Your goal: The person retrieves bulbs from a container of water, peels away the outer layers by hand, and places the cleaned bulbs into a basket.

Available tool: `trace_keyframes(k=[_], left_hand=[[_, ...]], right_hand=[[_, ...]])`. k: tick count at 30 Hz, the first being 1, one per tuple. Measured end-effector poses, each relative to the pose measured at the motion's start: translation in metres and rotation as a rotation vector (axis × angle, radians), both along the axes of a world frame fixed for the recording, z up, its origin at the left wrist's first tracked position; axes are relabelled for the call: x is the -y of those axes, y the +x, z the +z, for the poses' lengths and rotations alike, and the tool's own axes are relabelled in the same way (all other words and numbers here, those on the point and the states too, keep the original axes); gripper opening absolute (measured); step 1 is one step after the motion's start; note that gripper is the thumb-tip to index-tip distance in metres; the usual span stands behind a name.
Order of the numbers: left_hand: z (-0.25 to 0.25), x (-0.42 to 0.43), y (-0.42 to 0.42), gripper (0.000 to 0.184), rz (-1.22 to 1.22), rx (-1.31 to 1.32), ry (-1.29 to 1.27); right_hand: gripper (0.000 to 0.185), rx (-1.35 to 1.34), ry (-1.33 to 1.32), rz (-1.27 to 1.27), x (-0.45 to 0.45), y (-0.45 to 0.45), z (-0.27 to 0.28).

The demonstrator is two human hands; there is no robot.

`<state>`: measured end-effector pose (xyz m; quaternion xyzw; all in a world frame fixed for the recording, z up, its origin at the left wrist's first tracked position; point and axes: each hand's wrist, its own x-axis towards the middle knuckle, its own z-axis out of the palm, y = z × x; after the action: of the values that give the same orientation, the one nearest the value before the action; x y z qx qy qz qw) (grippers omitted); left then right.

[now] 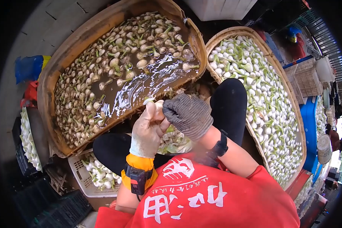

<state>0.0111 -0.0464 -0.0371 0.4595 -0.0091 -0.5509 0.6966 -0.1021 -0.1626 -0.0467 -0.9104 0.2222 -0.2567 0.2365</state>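
My left hand (146, 131), in a pale, stained glove, is raised over my lap with its fingers closed on a small white bulb (149, 100), like a young onion or garlic. Right beside it my right hand (188, 116), in a dark grey ribbed glove, has its fingers curled in a pinch against the left fingertips. Whatever lies inside that pinch is hidden. Beyond both hands stands a large tub (47, 95) of brown water with many unpeeled bulbs (116, 62). Below the hands, between my knees, pale peelings (174, 140) lie in a heap.
On the right a long woven basket (302, 146) holds clean white bulbs (260, 91) with green stems. A white crate (78, 173) with more bulbs is by my left knee. Dark crates (64, 211) stand lower left; a blue tub (309, 129) is at far right.
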Motion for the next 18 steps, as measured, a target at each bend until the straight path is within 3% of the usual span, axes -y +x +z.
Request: trace_keyframes(k=[2, 6, 7, 8, 9, 12, 15, 17, 18], left_hand=[[0.01, -0.004, -0.003, 0.044, -0.017, 0.079, 0.079], [0.019, -0.021, 0.008, 0.03, -0.041, -0.021, -0.12], [0.023, -0.024, 0.01, 0.029, -0.105, -0.027, -0.241], [0.03, -0.03, 0.008, 0.03, -0.185, 0.055, -0.146], [0.045, -0.031, 0.006, 0.032, -0.266, 0.137, -0.05], [0.042, -0.045, 0.004, 0.03, -0.34, 0.192, -0.153], [0.04, -0.055, 0.003, 0.031, -0.248, 0.035, -0.235], [0.046, -0.054, -0.001, 0.046, -0.242, 0.357, -0.011], [0.041, -0.053, 0.0, 0.049, -0.232, 0.31, -0.022]], right_hand=[[0.01, -0.114, -0.004, -0.007, -0.005, 0.002, 0.003], [0.017, -0.053, 0.131, 0.046, -0.014, 0.009, 0.013], [0.013, -0.02, 0.08, -0.005, -0.012, 0.012, 0.022], [0.009, 0.012, 0.029, -0.057, -0.009, 0.015, 0.03], [0.011, 0.033, 0.016, -0.162, 0.005, 0.02, 0.034], [0.019, 0.106, -0.016, -0.414, 0.066, 0.027, 0.029], [0.034, -0.364, 0.253, -0.288, 0.061, 0.014, 0.052], [0.033, -0.328, 0.256, -0.076, 0.043, 0.005, 0.016], [0.029, -0.243, 0.352, 0.024, 0.031, 0.0, 0.009]])
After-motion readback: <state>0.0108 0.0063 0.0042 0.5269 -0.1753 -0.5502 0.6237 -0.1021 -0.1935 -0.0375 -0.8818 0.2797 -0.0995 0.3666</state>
